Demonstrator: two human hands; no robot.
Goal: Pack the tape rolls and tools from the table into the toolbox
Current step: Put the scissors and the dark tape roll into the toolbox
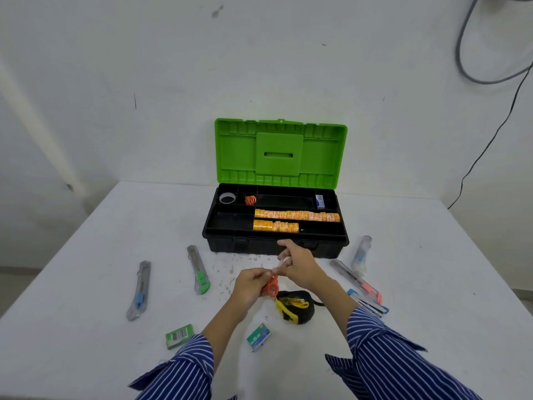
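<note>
Tape measure (297, 306) lies before the toolbox (275, 243), between the staple boxes (258, 336).

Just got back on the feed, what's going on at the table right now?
A person is packing the open toolbox. Both hands work above the table: the left hand holds small orange scissors while the right hand pinches something thin at them. Orange tape rolls are already in the tray; the tape measure still lies outside.

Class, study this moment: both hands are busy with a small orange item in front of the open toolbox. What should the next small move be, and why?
Probably carry the small orange scissors forward into the open green-lidded black toolbox. The left hand grips them and the right hand pinches at their tip, just short of the box, where a similar orange item already lies in a rear compartment.
</note>
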